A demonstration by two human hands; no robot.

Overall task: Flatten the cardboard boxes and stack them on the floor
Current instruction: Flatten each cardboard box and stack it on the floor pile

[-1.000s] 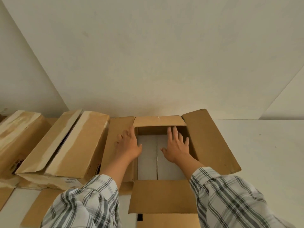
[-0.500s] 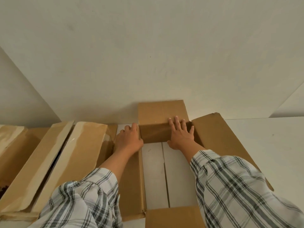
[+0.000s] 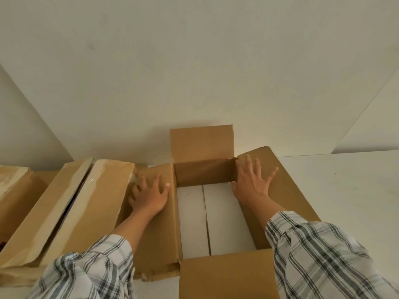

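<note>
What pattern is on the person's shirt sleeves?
White with dark grey plaid checks, clearest on the right sleeve in the head view.

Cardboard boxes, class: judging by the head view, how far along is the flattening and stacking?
Done: the middle box has its flaps opened out, and a white surface shows through its bottom. In hand: the left hand and right hand press on its side flaps. Left: its walls stand upright, not yet collapsed; the taped boxes beside it look unflattened; no flat stack is in view.
</note>
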